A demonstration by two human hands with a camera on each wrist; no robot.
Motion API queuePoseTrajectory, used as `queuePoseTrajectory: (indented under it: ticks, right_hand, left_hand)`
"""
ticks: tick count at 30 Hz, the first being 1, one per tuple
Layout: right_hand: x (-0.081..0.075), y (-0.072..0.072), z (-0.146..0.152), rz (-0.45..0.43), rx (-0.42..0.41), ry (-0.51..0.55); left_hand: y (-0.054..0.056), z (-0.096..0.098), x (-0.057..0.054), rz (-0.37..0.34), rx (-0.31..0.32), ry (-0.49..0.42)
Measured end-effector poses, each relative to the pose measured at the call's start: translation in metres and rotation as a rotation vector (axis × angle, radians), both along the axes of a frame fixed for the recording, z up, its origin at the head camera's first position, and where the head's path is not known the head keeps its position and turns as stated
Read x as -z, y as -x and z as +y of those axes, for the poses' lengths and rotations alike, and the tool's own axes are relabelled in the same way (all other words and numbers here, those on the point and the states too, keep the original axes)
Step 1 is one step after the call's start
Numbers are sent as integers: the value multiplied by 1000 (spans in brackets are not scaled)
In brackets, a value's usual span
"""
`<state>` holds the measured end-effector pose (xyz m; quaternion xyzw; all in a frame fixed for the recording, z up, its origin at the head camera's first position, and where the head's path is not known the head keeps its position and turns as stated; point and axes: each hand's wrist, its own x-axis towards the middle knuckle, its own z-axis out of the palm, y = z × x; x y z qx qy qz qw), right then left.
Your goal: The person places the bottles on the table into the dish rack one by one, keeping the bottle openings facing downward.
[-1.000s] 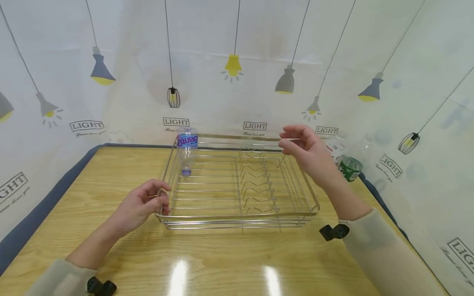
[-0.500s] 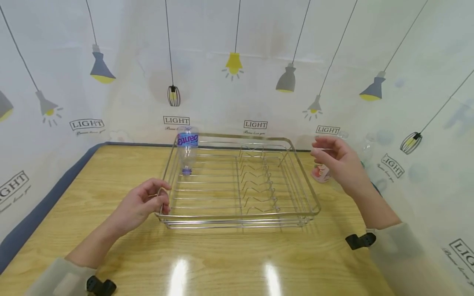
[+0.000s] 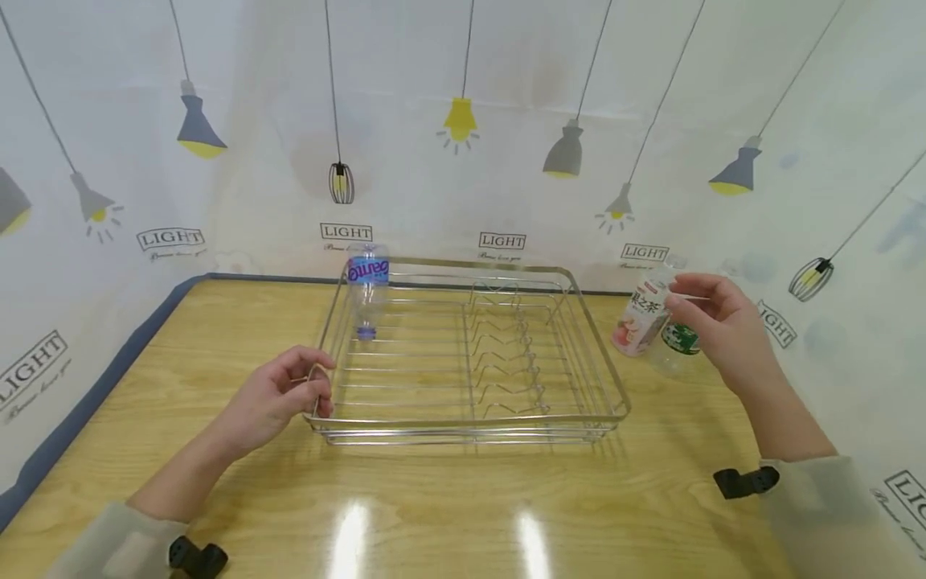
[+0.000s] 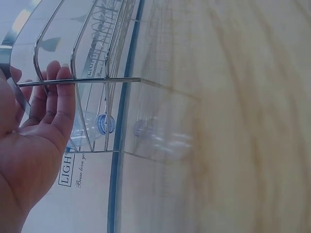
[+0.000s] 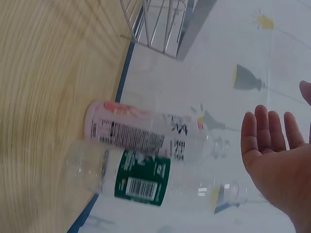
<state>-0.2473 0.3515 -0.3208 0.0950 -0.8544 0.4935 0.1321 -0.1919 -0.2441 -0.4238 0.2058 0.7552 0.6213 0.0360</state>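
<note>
A metal wire dish rack stands on the wooden table, and my left hand grips its near left corner. In the left wrist view the fingers of this hand curl round the rack's wires. Inside the rack, at the far left, a clear plastic bottle with a blue and purple label leans cap down. My right hand hangs in the air with relaxed fingers, holding nothing. Closest to it are an upright pink-labelled drink bottle and a clear bottle with a green label.
Zigzag wire holders line the rack's right half. Behind the table hangs a white sheet printed with lamps, its blue edge running along the back and sides.
My right hand has moved right, from over the rack's far right corner to beside the two upright bottles. My left hand keeps its grip on the rack.
</note>
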Motion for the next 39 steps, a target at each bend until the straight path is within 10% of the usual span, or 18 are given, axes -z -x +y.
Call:
queuePoseTrajectory:
  ticks: [15, 26, 39]
  right_hand:
    - [15, 2, 74, -19, 137, 433]
    - [57, 20, 102, -261, 197, -8]
    - [71, 39, 95, -333, 168, 17]
  left_hand:
    - [0, -2, -2, 2, 5, -10]
    - [0, 0, -2, 8, 12, 4]
    - [-1, 0, -2, 1, -15, 28]
